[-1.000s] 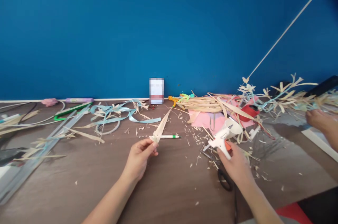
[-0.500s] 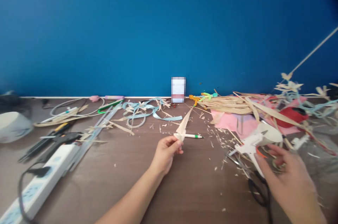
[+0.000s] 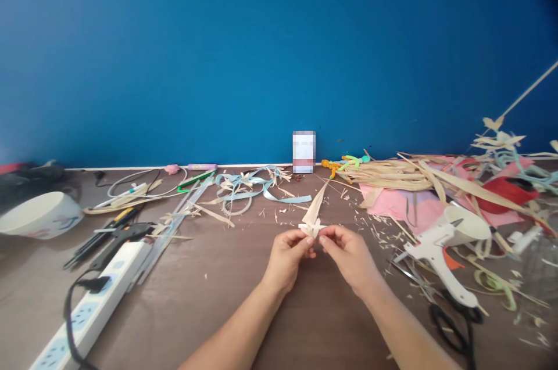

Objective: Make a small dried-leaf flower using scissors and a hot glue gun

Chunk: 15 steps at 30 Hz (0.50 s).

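Note:
In the middle of the table, my left hand (image 3: pixel 291 252) pinches a pale strip of dried husk (image 3: pixel 312 212), folded at its base and tapering to a point away from me. My right hand (image 3: pixel 346 254) meets it from the right, thumb and forefinger closed at the folded base. What lies between the right fingertips is too small to see well. Right of my hands, a white glue gun (image 3: pixel 440 251) with an orange trigger lies beside a pale cup (image 3: pixel 473 225). Black-handled scissors (image 3: pixel 449 329) lie partly under it.
At left are a white power strip (image 3: pixel 93 303), a black glue gun (image 3: pixel 115 245), a white bowl (image 3: pixel 41 216) and clear glue sticks (image 3: pixel 170 230). Light-blue ribbon (image 3: pixel 283 198) lies farther back. A husk bundle (image 3: pixel 383 175) and pink sheets (image 3: pixel 392 204) crowd the right. Husk scraps are scattered about.
My right hand has left the white glue gun and come across to the husk strip in my left hand. The glue gun now rests on the table clutter. The view has shifted slightly left.

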Tool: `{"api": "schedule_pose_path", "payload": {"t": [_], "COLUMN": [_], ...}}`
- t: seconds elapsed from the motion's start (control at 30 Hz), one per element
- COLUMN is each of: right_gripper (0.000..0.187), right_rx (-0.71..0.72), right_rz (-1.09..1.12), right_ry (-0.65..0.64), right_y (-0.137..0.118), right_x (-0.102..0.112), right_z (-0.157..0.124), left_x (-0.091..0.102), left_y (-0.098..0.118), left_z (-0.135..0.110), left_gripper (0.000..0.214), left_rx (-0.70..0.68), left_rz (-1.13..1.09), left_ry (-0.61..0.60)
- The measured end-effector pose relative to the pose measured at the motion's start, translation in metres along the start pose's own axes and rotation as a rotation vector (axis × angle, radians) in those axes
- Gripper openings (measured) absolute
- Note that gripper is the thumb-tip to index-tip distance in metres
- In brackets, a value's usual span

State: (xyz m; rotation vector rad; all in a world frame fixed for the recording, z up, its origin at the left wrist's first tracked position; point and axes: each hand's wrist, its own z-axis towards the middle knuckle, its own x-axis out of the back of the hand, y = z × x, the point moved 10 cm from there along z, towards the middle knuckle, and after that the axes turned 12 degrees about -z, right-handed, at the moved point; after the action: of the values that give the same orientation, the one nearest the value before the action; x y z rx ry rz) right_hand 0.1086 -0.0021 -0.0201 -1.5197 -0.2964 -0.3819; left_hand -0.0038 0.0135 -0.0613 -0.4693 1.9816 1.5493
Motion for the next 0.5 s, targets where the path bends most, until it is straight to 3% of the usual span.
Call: {"api": "schedule_pose_path", "payload": {"t": [0.2,0.5], "right_gripper": [0.015,0.012], "right_rx": [0.009,0.061], "right_rz": [0.021,-0.111], "right_ry": [0.010,0.063], "right_y": [-0.002,-0.009], "right_x": [-0.005,-0.002], "right_z": [0.000,-0.003], "left_x": [0.005,-0.007], "left_y": [-0.001,0.010], "left_z": [0.002,-0.002], "left_gripper": [0.021,0.012], "left_rx": [-0.016,-0.126], "left_rz": [0.009,0.139], "left_ry": [0.018,-0.079]}}
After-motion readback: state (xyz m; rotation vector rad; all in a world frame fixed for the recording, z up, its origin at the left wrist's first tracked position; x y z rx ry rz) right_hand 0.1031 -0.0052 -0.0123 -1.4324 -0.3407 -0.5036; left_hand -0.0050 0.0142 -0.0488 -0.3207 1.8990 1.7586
